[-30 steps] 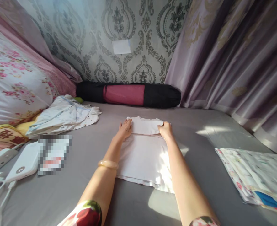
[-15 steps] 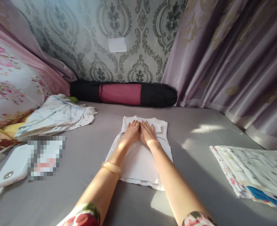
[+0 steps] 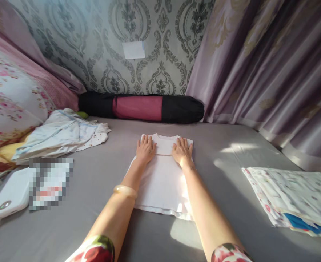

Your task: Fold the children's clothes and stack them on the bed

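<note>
A small white shirt lies flat on the grey bed sheet, its neckline toward the wall and its sleeves folded in across the upper part. My left hand rests flat on the shirt's upper left, fingers stretched toward the far edge. On the upper right of the same shirt lies my right hand, palm down with its fingers apart. Neither hand grips the cloth. The shirt's lower hem shows between my forearms, with sunlight along its right side.
A black and red rolled bag lies along the wall. Folded printed clothes are at the right. Crumpled white cloth, a floral pillow and a white power bank with a cable are on the left of the grey sheet.
My hands were side by side at the middle of the shirt's upper part. They have slid apart, left hand to the left and right hand to the right, across the cloth.
</note>
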{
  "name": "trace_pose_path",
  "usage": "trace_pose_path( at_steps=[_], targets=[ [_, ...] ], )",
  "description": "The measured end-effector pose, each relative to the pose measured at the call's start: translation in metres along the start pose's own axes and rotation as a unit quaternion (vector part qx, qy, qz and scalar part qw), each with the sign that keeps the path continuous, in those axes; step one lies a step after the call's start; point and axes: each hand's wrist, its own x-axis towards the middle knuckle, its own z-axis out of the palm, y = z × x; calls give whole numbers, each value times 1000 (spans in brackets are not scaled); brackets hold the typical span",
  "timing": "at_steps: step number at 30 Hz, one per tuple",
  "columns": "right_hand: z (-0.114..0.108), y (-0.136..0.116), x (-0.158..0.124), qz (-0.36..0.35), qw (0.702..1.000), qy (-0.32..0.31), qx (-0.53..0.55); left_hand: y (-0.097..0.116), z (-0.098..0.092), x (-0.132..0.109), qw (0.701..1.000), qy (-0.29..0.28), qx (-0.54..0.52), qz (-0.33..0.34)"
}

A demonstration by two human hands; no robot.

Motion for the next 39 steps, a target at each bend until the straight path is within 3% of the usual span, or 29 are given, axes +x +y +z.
trace_pose_path(
  at_steps=[2,7,14,19,21,23,27,30,33,36,39],
  targets=[
    [-1,6,2,13,1000,22,3,-1,1,1,1000,29,8,4],
    [1,12,3,32,999,-5,3,-9,8,4,999,-39,17,-17],
    [4,8,2,34,999,12,-3,-14,14,2,999,-16,33,-2],
    [-14,13,-3,9,999,-51,3,-13,-4,2,995,-92,33,-7],
    [-22,17,-19,-43,998,-34,-8,-14,-15,-8,993,-105,41,25],
    [-25,18,-45,-120,992,-13,-25,-16,-23,-29,988,-99,55,102],
    [-16,20,-101,-242,968,-47,-34,-25,-26,-84,960,-110,50,254],
    [-5,21,-121,-241,969,-48,-37,-30,-21,-108,957,-123,43,259],
    [-2,20,-119,-232,971,-41,-37,-30,-17,-109,961,-123,45,245],
    [-6,18,-117,-234,971,-45,-34,-27,-19,-107,961,-118,48,244],
    [-15,18,-132,-242,968,-67,-24,-25,-25,-121,959,-123,47,250]
  ],
)
